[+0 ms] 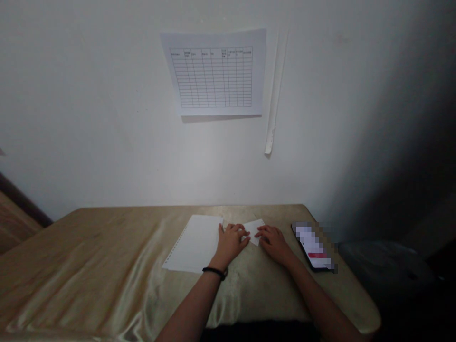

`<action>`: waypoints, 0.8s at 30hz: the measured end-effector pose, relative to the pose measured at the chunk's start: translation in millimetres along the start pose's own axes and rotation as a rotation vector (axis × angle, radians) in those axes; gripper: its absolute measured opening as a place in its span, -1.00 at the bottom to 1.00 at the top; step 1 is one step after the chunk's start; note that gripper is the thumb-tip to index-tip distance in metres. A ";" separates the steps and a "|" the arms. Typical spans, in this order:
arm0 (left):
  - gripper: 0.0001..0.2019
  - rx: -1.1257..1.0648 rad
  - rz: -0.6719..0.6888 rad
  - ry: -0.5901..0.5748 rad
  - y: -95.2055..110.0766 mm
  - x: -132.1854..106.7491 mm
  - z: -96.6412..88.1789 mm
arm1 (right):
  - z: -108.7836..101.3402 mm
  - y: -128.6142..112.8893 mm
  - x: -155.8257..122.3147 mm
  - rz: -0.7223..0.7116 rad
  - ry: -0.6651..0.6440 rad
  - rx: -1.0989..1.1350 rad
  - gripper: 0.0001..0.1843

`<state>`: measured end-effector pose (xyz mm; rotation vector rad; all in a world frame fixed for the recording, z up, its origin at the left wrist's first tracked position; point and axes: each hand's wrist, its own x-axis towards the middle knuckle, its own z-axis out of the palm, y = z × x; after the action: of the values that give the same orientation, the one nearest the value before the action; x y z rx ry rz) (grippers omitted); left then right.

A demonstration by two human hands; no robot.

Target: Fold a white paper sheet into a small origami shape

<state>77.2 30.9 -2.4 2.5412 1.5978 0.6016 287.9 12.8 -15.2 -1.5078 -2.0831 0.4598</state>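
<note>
A small white piece of folded paper [253,231] lies on the cloth-covered table between my hands, with a few punched holes near its upper right edge. My left hand [232,242], a black band round its wrist, has its curled fingers on the paper's left side. On the right side, the bent fingers of my right hand [272,241] press on the same paper. Part of it is hidden under the fingertips. Just left of my left hand lie loose-leaf sheets [194,242] with a row of holes down their left edge; the thumb is by their right edge.
A phone [311,247] with a lit screen, partly blurred, lies at the table's right side. The shiny gold tablecloth [107,266] is wrinkled at the left. A printed table sheet [217,76] and a narrow paper strip [273,109] hang on the wall behind.
</note>
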 end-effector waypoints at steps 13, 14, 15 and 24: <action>-0.81 -0.046 0.001 0.023 1.6 0.1 -2.2 | -1.4 -3.2 -1.6 -0.004 -0.015 -0.035 -0.68; -0.81 -0.046 0.005 0.024 1.8 -0.1 -2.5 | -1.2 -3.0 -1.5 -0.004 -0.011 -0.035 -0.69; -0.81 -0.045 0.007 0.025 2.0 -0.2 -2.7 | -1.2 -3.1 -1.5 -0.004 -0.008 -0.034 -0.70; -0.80 -0.034 0.012 0.028 2.1 0.0 -1.9 | -4.5 -8.2 -3.5 -0.002 -0.021 -0.061 -0.69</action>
<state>78.3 29.7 -0.1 2.5311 1.5687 0.6631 285.1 6.8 -7.8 -1.5413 -2.1332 0.4163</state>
